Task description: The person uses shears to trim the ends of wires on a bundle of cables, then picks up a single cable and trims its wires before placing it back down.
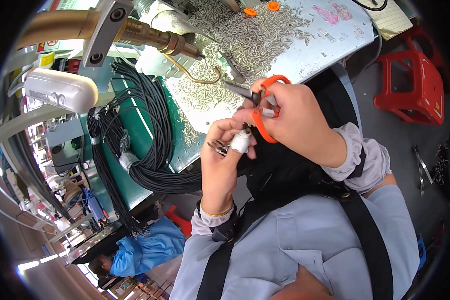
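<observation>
Orange-handled scissors (256,98) gripped in right hand (300,120), wire ends (218,148) held in left hand (219,165), pin-like metal parts (245,37) heaped on pale tabletop (305,57), black cables (157,130) coiled on green surface (186,156), red stool (410,89) set on floor (395,145)

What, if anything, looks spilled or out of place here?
Small metal pieces lie loose, some on the green tabletop, so they look spilled. Two orange pieces stand out among them by colour. The left hand has a white wrap on its thumb; I cannot tell why.
</observation>
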A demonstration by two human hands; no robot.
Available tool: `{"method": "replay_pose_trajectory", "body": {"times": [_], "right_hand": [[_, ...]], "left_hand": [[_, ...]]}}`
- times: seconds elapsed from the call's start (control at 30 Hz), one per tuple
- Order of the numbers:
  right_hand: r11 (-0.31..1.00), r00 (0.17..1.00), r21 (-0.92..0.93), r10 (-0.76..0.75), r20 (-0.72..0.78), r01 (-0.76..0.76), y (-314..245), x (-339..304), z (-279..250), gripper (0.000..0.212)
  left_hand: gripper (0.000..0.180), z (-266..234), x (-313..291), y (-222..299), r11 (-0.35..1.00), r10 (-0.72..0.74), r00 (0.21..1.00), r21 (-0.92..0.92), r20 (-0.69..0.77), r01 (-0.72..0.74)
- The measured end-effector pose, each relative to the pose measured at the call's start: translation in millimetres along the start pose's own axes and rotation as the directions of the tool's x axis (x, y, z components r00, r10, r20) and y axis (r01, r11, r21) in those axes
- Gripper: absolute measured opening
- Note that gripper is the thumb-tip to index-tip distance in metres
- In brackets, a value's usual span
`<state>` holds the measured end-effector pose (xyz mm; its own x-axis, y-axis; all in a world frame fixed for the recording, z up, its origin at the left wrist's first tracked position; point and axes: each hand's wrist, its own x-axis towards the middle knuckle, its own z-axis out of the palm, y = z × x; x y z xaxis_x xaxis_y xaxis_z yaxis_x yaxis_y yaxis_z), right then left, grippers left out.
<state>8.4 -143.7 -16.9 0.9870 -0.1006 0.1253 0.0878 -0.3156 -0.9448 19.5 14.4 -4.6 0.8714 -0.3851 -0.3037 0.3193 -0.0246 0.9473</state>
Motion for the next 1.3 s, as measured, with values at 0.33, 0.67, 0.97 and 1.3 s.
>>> {"method": "replay_pose_trajectory", "body": {"times": [0.33, 0.67, 0.97, 1.3], "right_hand": [[0.729, 0.764, -0.331, -0.645, -0.038, 0.599, 14, -10, 2, 0.026], [0.907, 0.907, 0.038, -0.420, 0.011, 0.420, 26, -11, 3, 0.020], [0.828, 0.829, -0.300, -0.534, -0.167, 0.474, 23, -16, 15, 0.014], [0.906, 0.997, 0.418, 0.053, 0.051, -0.069, 7, -14, 4, 0.013]], "left_hand": [[0.025, -14, -1, 15, 0.893, -0.096, 0.978, -0.418, 0.182, 0.166], [0.019, -3, -3, 16, 0.998, -0.039, 0.984, 0.036, -0.171, 0.046], [0.019, 15, -3, 6, 0.757, 0.417, 0.906, 0.581, -0.078, -0.298], [0.019, 9, -1, -1, 0.967, 0.247, 0.927, 0.135, -0.283, -0.216]]}}
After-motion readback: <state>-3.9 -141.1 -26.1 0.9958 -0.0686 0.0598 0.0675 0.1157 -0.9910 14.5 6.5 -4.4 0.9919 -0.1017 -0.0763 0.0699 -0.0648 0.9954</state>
